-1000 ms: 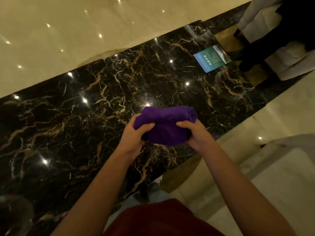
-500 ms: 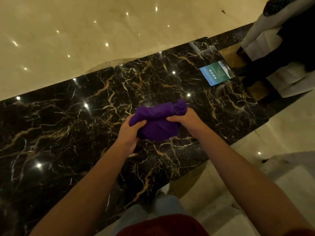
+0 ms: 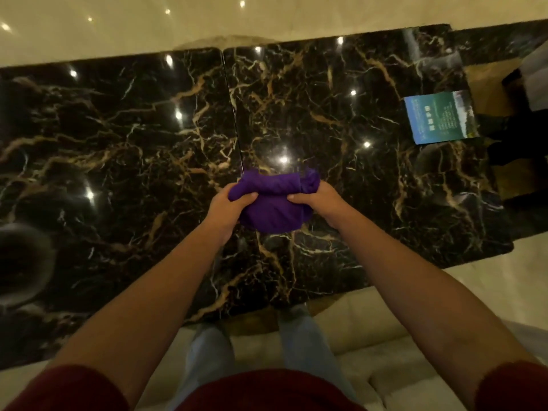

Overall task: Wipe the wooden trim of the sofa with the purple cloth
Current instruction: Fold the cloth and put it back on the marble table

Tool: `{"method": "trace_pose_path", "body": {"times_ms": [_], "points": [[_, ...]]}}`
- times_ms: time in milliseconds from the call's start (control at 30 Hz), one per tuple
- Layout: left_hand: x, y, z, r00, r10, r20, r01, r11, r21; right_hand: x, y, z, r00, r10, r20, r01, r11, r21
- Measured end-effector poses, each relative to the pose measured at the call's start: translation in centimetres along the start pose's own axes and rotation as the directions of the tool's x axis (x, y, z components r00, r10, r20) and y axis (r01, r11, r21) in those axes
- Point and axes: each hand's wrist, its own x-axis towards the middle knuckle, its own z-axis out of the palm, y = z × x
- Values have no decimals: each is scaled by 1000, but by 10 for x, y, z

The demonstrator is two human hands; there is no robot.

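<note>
A bunched purple cloth (image 3: 274, 207) hangs in the air above a black marble table (image 3: 133, 137) with gold veins. My left hand (image 3: 226, 209) grips its left end and my right hand (image 3: 321, 201) grips its right end, thumbs pressed into the fabric. The right end of the cloth is twisted into a small knot-like bunch. A pale sofa cushion (image 3: 370, 336) shows at the bottom, under my legs. No wooden trim can be made out.
A blue-green leaflet (image 3: 440, 117) lies on the table's right part. The table is two slabs joined by a seam (image 3: 234, 114). Glossy beige floor (image 3: 148, 22) lies beyond it. Dark furniture (image 3: 522, 114) stands at the far right edge.
The view has swung so the table now runs level across the frame. Both hands keep their hold on the cloth and have squeezed it into a tighter bundle.
</note>
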Motion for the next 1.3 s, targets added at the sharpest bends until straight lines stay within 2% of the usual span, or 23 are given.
{"method": "trace_pose_path", "body": {"times_ms": [200, 333, 467, 633, 767, 900, 1000, 1067, 1167, 1233, 1300], "points": [[40, -72, 22, 991, -43, -130, 40, 999, -24, 46, 66, -10, 996, 71, 60, -70, 998, -6], [62, -103, 19, 990, -90, -112, 90, 996, -5, 78, 107, -13, 990, 142, 10, -142, 990, 21], [93, -149, 3, 977, -163, -138, 168, 985, 27, 114, 157, 0, 974, 224, 41, -223, 974, -32], [108, -197, -17, 958, -205, -199, 224, 971, 80, 132, 195, 21, 964, 255, 69, -237, 951, -200], [115, -242, -30, 923, -276, -267, 296, 954, 36, 138, 224, 42, 965, 255, 66, -216, 909, -356], [123, -268, -36, 899, -341, -275, 350, 936, -16, 137, 238, 56, 991, 127, -30, -120, 806, -579], [125, -267, -37, 900, -349, -263, 352, 935, -37, 135, 236, 57, 998, 59, -21, -58, 736, -674], [123, -262, -36, 900, -288, -328, 332, 939, 87, 132, 232, 54, 999, 53, -9, -44, 703, -710], [122, -252, -41, 897, -155, -414, 321, 871, 371, 133, 226, 50, 992, 108, -68, -121, 628, -769], [122, -245, -46, 889, -118, -442, 330, 835, 440, 131, 223, 49, 982, 129, -140, -189, 609, -770], [122, -235, -51, 884, -74, -462, 328, 802, 500, 127, 217, 49, 977, 102, -189, -209, 649, -731]]}}
